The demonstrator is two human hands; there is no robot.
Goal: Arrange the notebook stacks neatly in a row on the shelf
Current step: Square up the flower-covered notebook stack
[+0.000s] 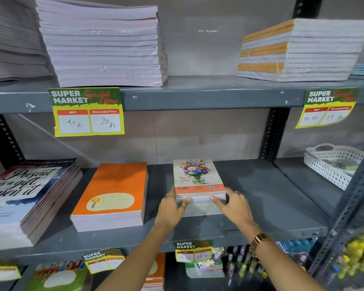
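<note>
A small stack of notebooks with a flower-vase cover [198, 175] lies on the grey middle shelf [261, 198]. My left hand [172, 206] grips its front left corner, thumb up along the side. My right hand [232, 203] presses against its front right edge, fingers spread over the page edges. To its left lies an orange notebook stack [114, 192], and further left a larger stack with a "Present is a gift" cover [27, 198]. The three stacks lie side by side, with gaps between them.
A white perforated basket [332, 164] sits at the shelf's right end. The upper shelf carries tall wrapped notebook stacks [101, 47] and an orange-spined stack [298, 51]. Yellow price tags [88, 112] hang from shelf edges. A dark upright post [345, 211] stands at right.
</note>
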